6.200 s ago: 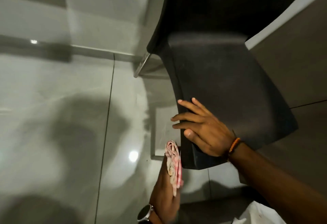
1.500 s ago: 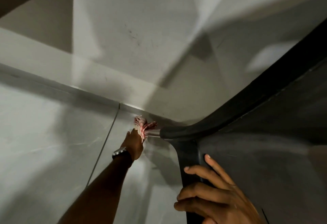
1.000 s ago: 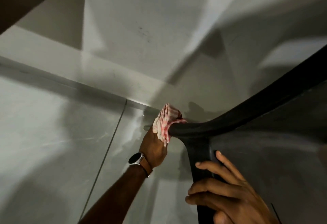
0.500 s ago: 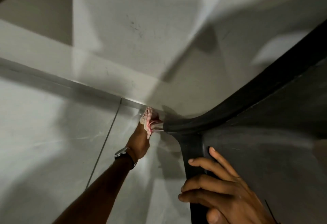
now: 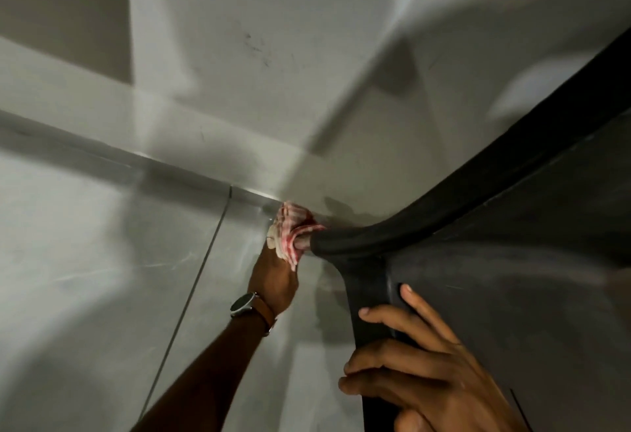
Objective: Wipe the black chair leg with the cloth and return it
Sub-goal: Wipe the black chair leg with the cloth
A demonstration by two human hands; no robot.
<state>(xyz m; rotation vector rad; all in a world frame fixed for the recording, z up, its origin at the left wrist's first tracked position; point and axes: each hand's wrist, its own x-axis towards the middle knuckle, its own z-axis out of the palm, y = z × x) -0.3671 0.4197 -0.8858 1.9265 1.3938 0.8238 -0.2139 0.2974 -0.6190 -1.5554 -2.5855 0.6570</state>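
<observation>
Your left arm is stretched out forward and low over the floor (image 5: 85, 261), wrist turned so the back of your left hand (image 5: 275, 281) faces the camera. Watch (image 5: 243, 304) on a brown strap sits at that wrist. Fingers are closed around the cloth (image 5: 290, 232), a bunched red-and-white check, held at the front of the fist. Cloth is pressed on the chair leg (image 5: 304, 243), right where the pale metal section meets the black chair (image 5: 512, 261) shell. It covers most of the visible metal; leg tip past it is hidden. Frame is blurred there, so exact finger wrap is unclear.

Your right hand (image 5: 423, 373) is close to the camera, lower right, palm down on the chair's near edge. Fingers are spread and slightly curled, tips resting flat on the black surface, thumb tucked under the edge. It holds nothing else.
</observation>
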